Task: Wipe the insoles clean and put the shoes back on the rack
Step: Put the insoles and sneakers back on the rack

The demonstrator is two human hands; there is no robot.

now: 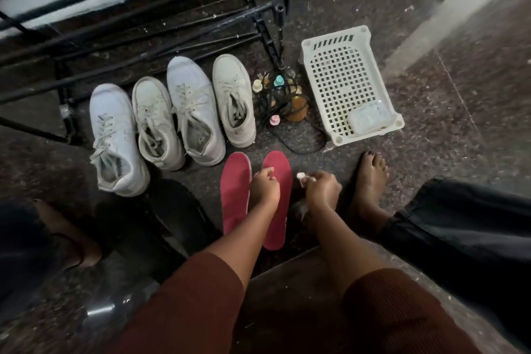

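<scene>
Two red insoles lie side by side on the dark floor, the left insole [234, 192] and the right insole [276, 172]. My left hand [264, 188] rests on the left edge of the right insole, fingers curled over it. My right hand [320, 188] hovers just right of that insole and grips a small white wipe [301, 177]. Several white sneakers [156, 121] stand in a row behind the insoles, laces loose. Two black insoles [175, 215] lie on the floor at the left. The black metal shoe rack [143, 23] stands behind the sneakers.
A white perforated plastic basket [344, 80] with a pack of wipes [367, 118] lies at the right. Small bottles [278, 92] and a black cord cluster beside the rack's leg. My bare feet [370, 190] flank the work area. A stone step edge runs below.
</scene>
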